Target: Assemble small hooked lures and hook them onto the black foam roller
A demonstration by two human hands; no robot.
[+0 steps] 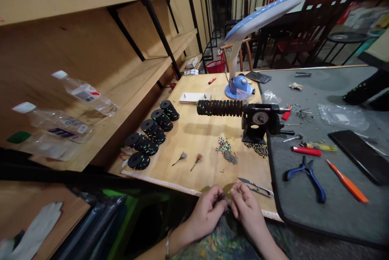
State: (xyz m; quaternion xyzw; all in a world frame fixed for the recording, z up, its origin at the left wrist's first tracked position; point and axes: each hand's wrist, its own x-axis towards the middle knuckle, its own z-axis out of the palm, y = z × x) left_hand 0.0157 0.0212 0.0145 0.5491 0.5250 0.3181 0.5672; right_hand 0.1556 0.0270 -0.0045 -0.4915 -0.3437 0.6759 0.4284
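My left hand [207,210] and my right hand [246,205] meet at the table's near edge, fingers pinched together around a tiny dark item [224,199] that I cannot make out. Just right of them lies a pair of small silver scissors [256,187]. Farther up the wooden table [200,130] sit a small heap of coloured beads and metal bits [226,150] and two little tufted pieces [190,159]. A black winding machine [259,122] holds a spindle of black foam spools [219,108].
Rows of black spools [152,130] lie at the table's left. Blue pliers [305,175], an orange knife [346,181], a red lighter [306,151] and a phone [361,154] rest on the grey mat. A blue desk lamp [243,49] stands behind. Shelves with plastic bottles [85,93] line the left.
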